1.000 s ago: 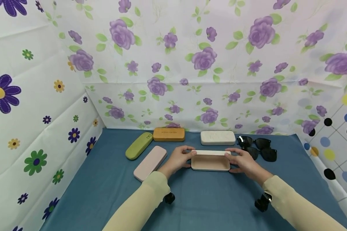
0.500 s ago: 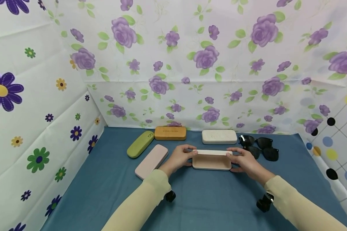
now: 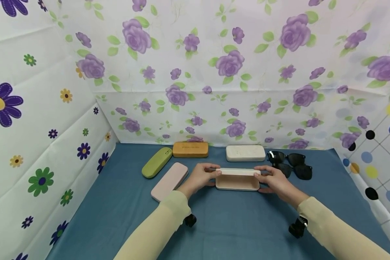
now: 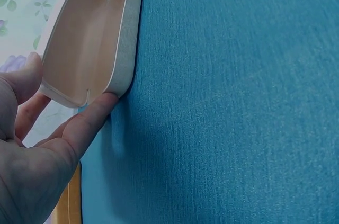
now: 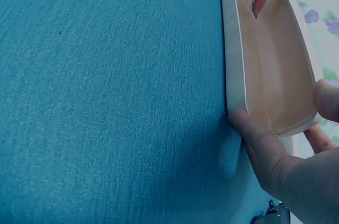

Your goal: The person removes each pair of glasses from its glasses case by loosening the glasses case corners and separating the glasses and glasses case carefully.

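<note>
A white glasses case [image 3: 237, 183] with a beige lining lies with its lid raised, its hollow facing the person and nothing inside. My left hand [image 3: 199, 179] holds the case's left end; in the left wrist view the thumb [image 4: 33, 73] is on the lid's edge and a finger [image 4: 98, 113] touches the base's corner. At the opposite end, my right hand [image 3: 276, 183] grips likewise, its thumb [image 5: 324, 97] on the lid and a finger [image 5: 249, 123] at the base in the right wrist view. Fingers behind the lid are partly hidden.
A pink case [image 3: 169, 181] lies beside the left forearm, with a green case [image 3: 156, 162] and an orange case [image 3: 190, 150] behind. A closed white case [image 3: 245, 154] stands at the back. Right of it are black sunglasses [image 3: 295, 159] and a second pair of sunglasses [image 3: 303, 172].
</note>
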